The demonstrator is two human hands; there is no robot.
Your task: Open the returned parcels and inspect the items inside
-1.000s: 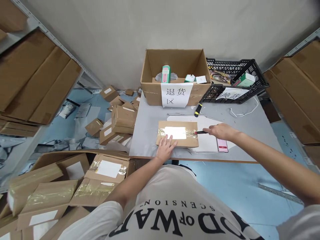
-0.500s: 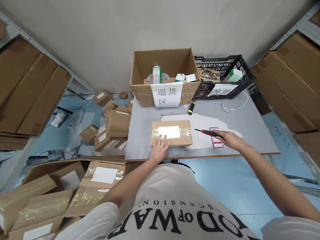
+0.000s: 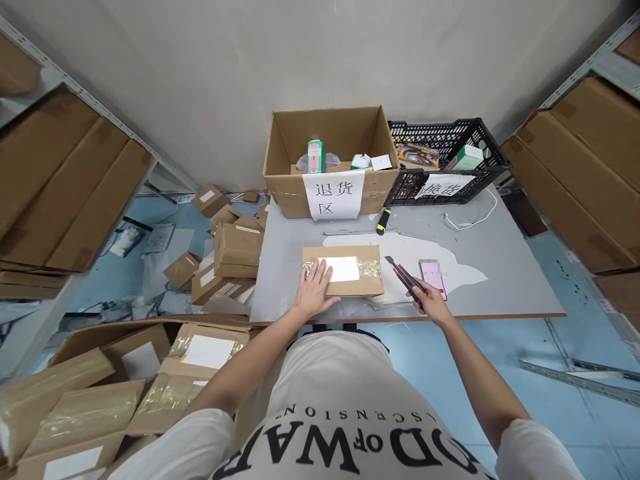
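Right hand (image 3: 429, 301) has come in nearer my taped box (image 3: 364, 270), fingers wrapped round the cutter (image 3: 411, 283), blade just off the right end, so nothing's being cut. My left hand (image 3: 313, 293)'s slid left, fingers spread on the box, near the bench (image 3: 505, 280)'s front edge.

Knife handle (image 3: 407, 279) partly hidden, shirt (image 3: 340, 373) cut off

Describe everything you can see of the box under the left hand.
The box is brown, apparently cardboard, oblong and closed. Shiny tape shows on its top, either side of a white label; whether it is cut, I can't tell. It lies flat on the table, left hand resting on its left part.
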